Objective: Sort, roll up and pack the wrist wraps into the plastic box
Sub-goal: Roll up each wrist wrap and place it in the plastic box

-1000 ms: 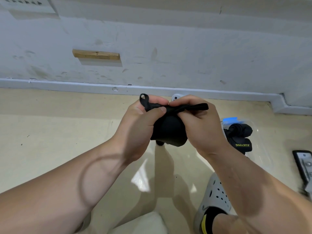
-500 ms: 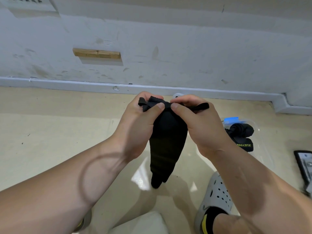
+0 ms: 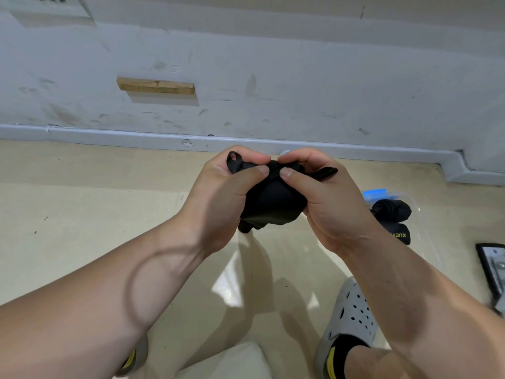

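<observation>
While you hold the black fabric wrist wrap (image 3: 273,203) up in the middle of the frame, well above the beige floor (image 3: 82,214), both hands are clamped on it. Your left hand (image 3: 224,198) grips its left side with the thumb pressed across the top. Your right hand (image 3: 322,203) pinches the right side, its thumb tip just beside the left one. Your fingers are curled round the cloth on both sides, not spread. The wrap is bunched into a loose lump between your palms. A small loop pokes out at its upper left, a flat strap end sticks out to the right, and a short tail hangs below.

I judge this to be the rolling step, with the roll not yet tight. The clear plastic box with a blue clip (image 3: 426,242) sits on the floor at the right of the frame, partly behind your right wrist. It already holds two rolled black wraps (image 3: 393,212), one with yellow lettering.

Next you need to take in the hanging tail and the loose strap end and firm the bundle so it cannot spring open. Then carry it right and down into the box beside the two there. Watch the loop: it may snag a finger as you let go.
</observation>
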